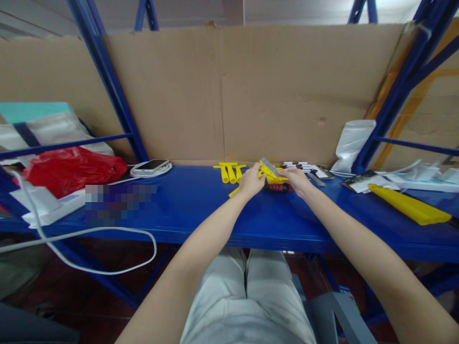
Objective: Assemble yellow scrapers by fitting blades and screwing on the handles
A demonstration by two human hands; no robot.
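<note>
Over the blue shelf, both of my hands are at a yellow piece with a flat grey plate (270,167), which is tilted up between them. My left hand (252,180) is closed on its left side. From the other side, my right hand (298,181) pinches the piece's right end; the fingertips are partly hidden. Below lies a black-and-red tool handle (278,188), resting on the shelf close to more yellow parts. Several T-shaped yellow handles (232,174) stand side by side just left of my left hand.
Behind my right hand lie black-and-white packages (299,166) and a flat metal strip (316,179). A yellow bag-like piece (409,205) sits far right. At left are a phone (155,165) on coiled white cable and a red plastic bag (73,169). Cardboard (287,95) backs the shelf (201,210).
</note>
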